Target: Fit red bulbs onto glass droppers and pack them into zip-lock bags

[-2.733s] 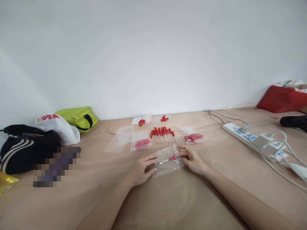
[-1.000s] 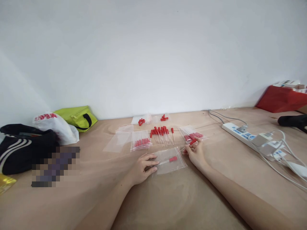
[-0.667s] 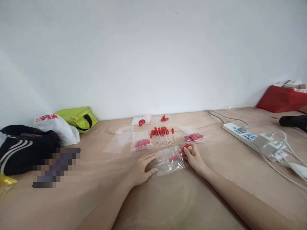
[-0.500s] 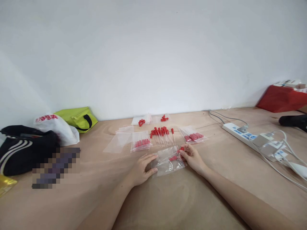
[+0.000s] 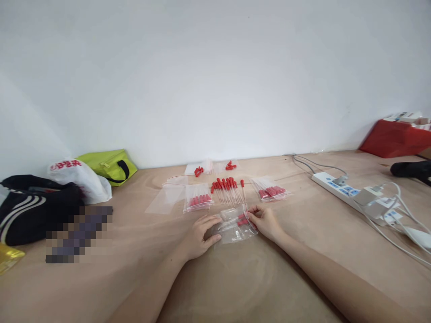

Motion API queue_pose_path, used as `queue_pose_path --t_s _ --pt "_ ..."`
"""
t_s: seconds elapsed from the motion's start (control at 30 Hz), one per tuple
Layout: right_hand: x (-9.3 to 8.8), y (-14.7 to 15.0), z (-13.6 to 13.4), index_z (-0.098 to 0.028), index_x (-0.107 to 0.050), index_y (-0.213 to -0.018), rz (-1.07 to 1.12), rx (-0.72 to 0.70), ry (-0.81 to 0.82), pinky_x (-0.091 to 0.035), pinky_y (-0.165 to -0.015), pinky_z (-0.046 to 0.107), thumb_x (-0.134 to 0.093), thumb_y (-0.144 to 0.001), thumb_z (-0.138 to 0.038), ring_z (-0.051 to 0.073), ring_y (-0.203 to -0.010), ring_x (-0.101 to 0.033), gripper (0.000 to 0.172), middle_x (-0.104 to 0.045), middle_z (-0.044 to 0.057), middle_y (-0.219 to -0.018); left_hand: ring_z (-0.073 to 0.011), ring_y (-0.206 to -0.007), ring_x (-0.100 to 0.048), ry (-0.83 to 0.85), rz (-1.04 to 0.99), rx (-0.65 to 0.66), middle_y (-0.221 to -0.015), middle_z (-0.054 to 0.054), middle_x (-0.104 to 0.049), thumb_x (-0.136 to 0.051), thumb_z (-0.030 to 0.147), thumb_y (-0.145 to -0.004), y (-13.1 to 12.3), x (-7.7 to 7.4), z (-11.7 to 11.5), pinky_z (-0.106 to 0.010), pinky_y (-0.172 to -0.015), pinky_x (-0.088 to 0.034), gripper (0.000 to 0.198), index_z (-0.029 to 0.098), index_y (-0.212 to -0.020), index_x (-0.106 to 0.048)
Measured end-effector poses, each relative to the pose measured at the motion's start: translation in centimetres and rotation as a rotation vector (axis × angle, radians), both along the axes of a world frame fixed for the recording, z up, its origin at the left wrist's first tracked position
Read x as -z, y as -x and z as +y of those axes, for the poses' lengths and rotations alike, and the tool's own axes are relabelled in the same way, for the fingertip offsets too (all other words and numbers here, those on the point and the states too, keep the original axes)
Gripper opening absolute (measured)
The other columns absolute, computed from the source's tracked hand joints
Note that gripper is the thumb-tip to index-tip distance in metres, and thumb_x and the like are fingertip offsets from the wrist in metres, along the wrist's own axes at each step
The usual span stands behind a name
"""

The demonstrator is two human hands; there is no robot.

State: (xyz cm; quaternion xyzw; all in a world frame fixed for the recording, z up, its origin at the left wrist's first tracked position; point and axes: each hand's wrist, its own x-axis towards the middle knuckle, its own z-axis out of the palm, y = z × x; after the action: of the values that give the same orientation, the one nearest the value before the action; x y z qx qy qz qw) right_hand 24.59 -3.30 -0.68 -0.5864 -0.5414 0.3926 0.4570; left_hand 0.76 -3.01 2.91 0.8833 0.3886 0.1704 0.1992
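Note:
A clear plastic bag [image 5: 232, 231] lies in front of me with red-capped droppers [image 5: 242, 220] in its right part. My left hand [image 5: 204, 235] has its thumb and fingers closed on the bag's left edge. At the bag's right end, my right hand [image 5: 264, 222] pinches a red-capped dropper partly inside it. Just beyond the bag is a fanned pile of red-capped droppers [image 5: 227, 185]. Filled bags lie on both sides, one at the left [image 5: 198, 198] and one at the right [image 5: 271, 190].
Flat clear bags [image 5: 163, 199] lie left of the filled one. Small red pieces [image 5: 199, 171] rest near the wall. A power strip [image 5: 336, 188] with chargers and cables is on the right. A green bag [image 5: 107, 163] and a black bag [image 5: 40, 215] are at the left.
My right hand has moved slightly left, pushing the red-capped dropper further into the bag. My left hand has stayed on the bag's left edge.

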Motion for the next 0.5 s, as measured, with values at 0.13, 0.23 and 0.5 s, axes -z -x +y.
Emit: queue_pose_path --t_s 0.13,0.23,0.5 --pt "-0.1 -0.1 0.0 -0.017 -0.063 -0.067 -0.127 -0.063 -0.124 -0.042 -0.053 0.024 -0.051 -0.073 -0.039 0.013 -0.058 -0.055 0.026 -0.062 0.003 -0.065 -0.0203 -0.113 -0.047 0.0 -0.014 0.007 -0.119 -0.004 -0.056 -0.052 0.032 -0.079 0.0 0.2 0.1 -0.041 -0.102 -0.029 0.038 0.023 -0.116 -0.051" --pt "0.2 -0.4 0.1 -0.017 -0.064 -0.066 -0.151 -0.179 -0.17 -0.045 -0.063 0.026 -0.048 -0.075 -0.039 0.015 -0.07 -0.057 0.029 -0.063 0.004 -0.071 -0.02 -0.112 -0.048 -0.015 -0.036 0.008 -0.118 -0.004 -0.056 -0.052 0.032 -0.079 0.1 0.2 0.1 -0.04 -0.102 -0.031 0.036 0.022 -0.114 -0.053" --pt "-0.9 -2.0 3.8 -0.016 -0.055 -0.083 -0.515 0.109 -0.081 -0.046 -0.061 0.025 -0.044 -0.078 -0.028 0.014 -0.065 -0.059 0.017 -0.063 0.004 -0.075 -0.0207 -0.113 -0.048 -0.012 -0.036 0.026 -0.121 -0.005 -0.053 -0.054 0.029 -0.079 0.1 0.5 0.2 -0.041 -0.101 -0.031 0.031 0.024 -0.109 -0.059"
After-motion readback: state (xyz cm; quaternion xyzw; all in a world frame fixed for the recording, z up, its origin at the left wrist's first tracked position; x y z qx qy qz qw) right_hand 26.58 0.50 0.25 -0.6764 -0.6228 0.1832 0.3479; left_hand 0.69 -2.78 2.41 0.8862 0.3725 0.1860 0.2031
